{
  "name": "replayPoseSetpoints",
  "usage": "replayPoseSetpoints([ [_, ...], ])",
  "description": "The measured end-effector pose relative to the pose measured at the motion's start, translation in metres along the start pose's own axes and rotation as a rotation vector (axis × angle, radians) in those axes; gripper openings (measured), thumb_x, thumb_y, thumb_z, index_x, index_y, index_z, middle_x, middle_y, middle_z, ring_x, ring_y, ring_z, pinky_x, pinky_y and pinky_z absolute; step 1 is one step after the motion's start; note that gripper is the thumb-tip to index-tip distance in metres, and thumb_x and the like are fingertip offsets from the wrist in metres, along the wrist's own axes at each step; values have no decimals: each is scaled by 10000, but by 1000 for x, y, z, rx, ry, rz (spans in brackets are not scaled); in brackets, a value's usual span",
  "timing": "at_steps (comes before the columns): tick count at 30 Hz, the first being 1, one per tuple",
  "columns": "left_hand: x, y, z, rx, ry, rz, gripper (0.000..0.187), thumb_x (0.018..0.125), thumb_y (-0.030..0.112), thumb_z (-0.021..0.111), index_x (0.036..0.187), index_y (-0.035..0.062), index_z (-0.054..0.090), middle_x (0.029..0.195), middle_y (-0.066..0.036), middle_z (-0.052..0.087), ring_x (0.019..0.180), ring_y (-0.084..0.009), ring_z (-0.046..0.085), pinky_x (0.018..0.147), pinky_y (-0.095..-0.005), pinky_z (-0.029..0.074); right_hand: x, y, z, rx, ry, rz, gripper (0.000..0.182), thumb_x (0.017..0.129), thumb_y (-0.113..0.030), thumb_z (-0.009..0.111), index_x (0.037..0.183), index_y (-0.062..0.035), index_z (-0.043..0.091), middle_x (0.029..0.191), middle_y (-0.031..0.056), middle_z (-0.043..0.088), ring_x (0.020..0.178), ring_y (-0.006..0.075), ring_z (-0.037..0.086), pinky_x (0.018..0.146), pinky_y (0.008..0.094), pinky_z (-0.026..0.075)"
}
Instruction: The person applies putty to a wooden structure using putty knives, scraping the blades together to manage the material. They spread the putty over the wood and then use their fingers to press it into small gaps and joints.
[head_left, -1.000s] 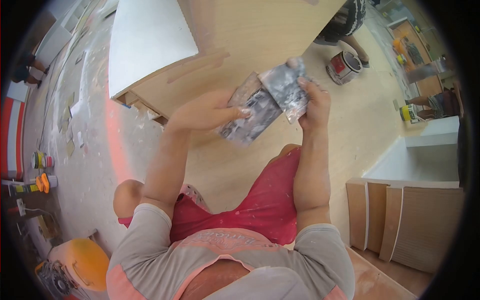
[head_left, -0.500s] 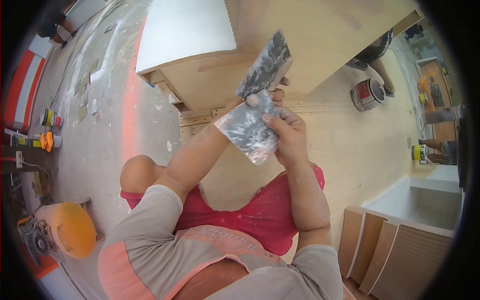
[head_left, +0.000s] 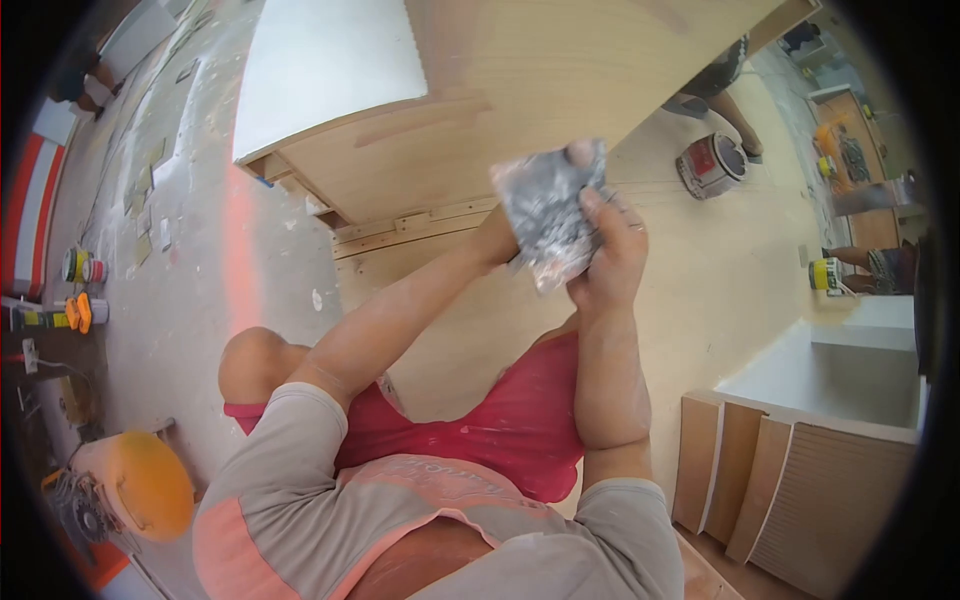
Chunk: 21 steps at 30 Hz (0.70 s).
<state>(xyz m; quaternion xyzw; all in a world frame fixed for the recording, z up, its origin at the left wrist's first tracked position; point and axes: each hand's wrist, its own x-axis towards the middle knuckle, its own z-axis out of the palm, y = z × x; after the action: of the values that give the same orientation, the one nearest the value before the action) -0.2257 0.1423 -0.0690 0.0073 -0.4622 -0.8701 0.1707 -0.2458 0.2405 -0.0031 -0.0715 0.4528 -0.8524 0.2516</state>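
At my far left, the yellow-and-black can (head_left: 75, 265) has lettering too small to read; the print on my shirt (head_left: 440, 478) is likewise illegible. My left forearm slants up across my body, its hand (head_left: 498, 240) mostly behind the smeared metal plate (head_left: 548, 220), so I can't tell its grasp. The plate is in front of me, broad face toward me, one corner pointing down; its long axis is unclear. My right hand (head_left: 614, 250), forearm upright, grips its right side, thumb on the face. Further right, a bucket (head_left: 710, 166) carries an unreadable red label (head_left: 700, 157).
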Motion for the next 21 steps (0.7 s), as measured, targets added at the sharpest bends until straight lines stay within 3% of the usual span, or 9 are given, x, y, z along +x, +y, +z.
replayPoseSetpoints([
  [1,-2,-9,-7,182,38,-76,464,797,304,575,1130,8,442,938,-77,574,805,-160,565,641,-274,470,5,-9,-3,26,-13,-45,177,795,-33,482,925,84,507,849,125,582,734,175,592,641,285,496],
  [3,6,-19,-29,563,195,-413,377,818,218,557,1121,22,451,999,-84,552,840,-164,558,695,-290,481,25,-9,-29,-25,20,-211,178,813,-38,477,950,72,500,868,118,578,755,174,589,651,288,498],
  [4,6,-11,-29,553,170,-415,377,818,218,557,1121,22,451,999,-84,552,840,-164,558,695,-290,481,30,-11,-37,-63,44,-355,179,831,-43,472,976,60,492,886,112,574,776,172,585,660,290,500],
  [6,9,11,-26,-14,334,-264,329,817,157,558,1105,35,457,962,-75,559,825,-170,563,692,-303,488,33,-21,-40,-140,109,-466,186,846,-44,458,1008,46,469,904,105,560,764,161,579,646,281,498],
  [9,9,39,-17,-189,237,-200,293,814,120,556,1081,48,458,930,-60,555,797,-154,560,672,-309,491,33,-27,-42,-215,142,-534,220,867,-52,437,1075,18,425,972,100,524,798,149,558,677,270,484],
  [14,10,40,-7,-228,231,-83,307,823,88,535,1107,50,426,954,-39,542,854,-136,539,726,-305,474,33,-10,-40,-343,93,-554,257,881,-62,412,1123,19,385,1072,105,476,920,153,511,777,270,445],
  [16,10,37,-5,-171,258,-24,337,823,76,532,1135,55,406,998,-33,535,901,-136,530,762,-313,466,31,-3,-38,-509,109,-730,359,842,-26,484,1175,16,354,1073,99,485,931,164,516,786,282,454],
  [19,8,35,2,-142,314,-8,309,819,61,532,1107,37,425,935,-30,538,844,-112,525,732,-266,449,24,-4,-28,-754,31,-821,453,770,20,583,1169,13,368,1079,100,486,935,159,507,811,277,429],
  [21,5,34,2,-211,315,-6,311,820,52,529,1111,34,422,947,-28,535,840,-103,522,729,-258,445,23,-5,-26,-725,13,-769,494,731,44,616,1161,11,375,1077,99,487,938,160,506,812,277,430],
])
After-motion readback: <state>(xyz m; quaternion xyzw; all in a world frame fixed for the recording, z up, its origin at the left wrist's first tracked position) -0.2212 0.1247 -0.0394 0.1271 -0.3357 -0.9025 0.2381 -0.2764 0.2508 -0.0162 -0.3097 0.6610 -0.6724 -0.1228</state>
